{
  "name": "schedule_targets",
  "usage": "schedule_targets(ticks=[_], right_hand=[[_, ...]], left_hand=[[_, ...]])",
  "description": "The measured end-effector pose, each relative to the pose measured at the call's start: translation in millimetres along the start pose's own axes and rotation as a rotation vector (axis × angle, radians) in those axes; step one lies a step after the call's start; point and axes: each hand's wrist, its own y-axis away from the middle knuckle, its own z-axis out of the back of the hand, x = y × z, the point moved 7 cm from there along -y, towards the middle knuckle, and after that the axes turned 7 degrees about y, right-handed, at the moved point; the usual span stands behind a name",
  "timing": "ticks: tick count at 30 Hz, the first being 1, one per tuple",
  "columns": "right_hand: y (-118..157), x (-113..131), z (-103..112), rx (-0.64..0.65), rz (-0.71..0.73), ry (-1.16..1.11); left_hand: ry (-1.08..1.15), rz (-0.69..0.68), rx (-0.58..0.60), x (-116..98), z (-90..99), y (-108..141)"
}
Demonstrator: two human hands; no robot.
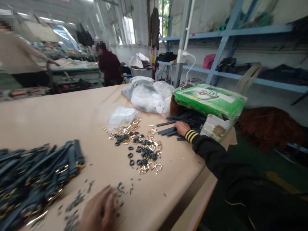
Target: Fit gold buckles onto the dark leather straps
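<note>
My right hand (183, 128), in a black sleeve with yellow-striped cuff, reaches to the pile of dark strips (166, 131) at the green box's open end. Its fingers are closed on a dark strip. Low in the view, my left hand (98, 210) is blurred over the table, beside small dark bits (76, 201); its fingertips are smeared. Between the hands lie gold-coloured buckle frames (151, 166) and small black loops (131, 155). At the left is a heap of dark straps (68, 160) with gold-coloured buckles.
The green box (211, 98) lies at the table's right edge, beside plastic bags (149, 96). A clear bag (122, 115) rests by the buckles. Blue shelves (264, 30) stand behind. Two people (109, 65) are beyond the brown table (60, 112).
</note>
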Motion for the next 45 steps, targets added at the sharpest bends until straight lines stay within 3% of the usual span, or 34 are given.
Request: schedule_targets(ticks=[3,6,10,12,15,18,22,26,30,33,36,40,45], right_hand=[[7,8,-2,-0.035,0.070,-0.058],[6,9,-5,-0.131,0.152,-0.120],[27,11,32,-0.685,0.237,-0.166],[51,31,50,-0.811,0.304,-0.169],[106,91,70,-0.842,0.531,-0.262],[170,164,70,-0.697,0.844,-0.361],[205,201,56,-0.519,0.810,-0.497],[201,197,36,-0.192,0.850,-0.682],[186,176,10,0.205,0.628,-0.921],[190,177,-17,0.611,0.523,-1.125],[197,180,-30,0.846,0.410,-1.380],[199,175,-37,0.966,0.373,-1.461],[182,141,-35,0.746,0.359,-1.322]], left_hand=[[-0.052,0.014,0.056,-20,-18.7,30],[-0.058,0.017,-0.010,-30,-25.8,42],[-0.023,0.073,-0.096,-39,-21.8,40],[0.097,0.157,-0.074,-48,-24.4,37],[0.449,0.378,0.054,-63,-43.7,38],[0.811,0.524,0.176,-80,-67.8,44],[0.985,0.628,0.147,-79,-77.4,63],[1.090,0.796,0.054,-62,-72.4,87],[1.166,0.962,-0.020,-52,-64.5,96],[1.158,1.003,0.001,-49,-64.3,96],[1.140,1.007,-0.024,-45,-63.4,94],[1.084,0.990,-0.118,-38,-52.4,92],[1.009,0.985,-0.255,-31,-35.2,93]])
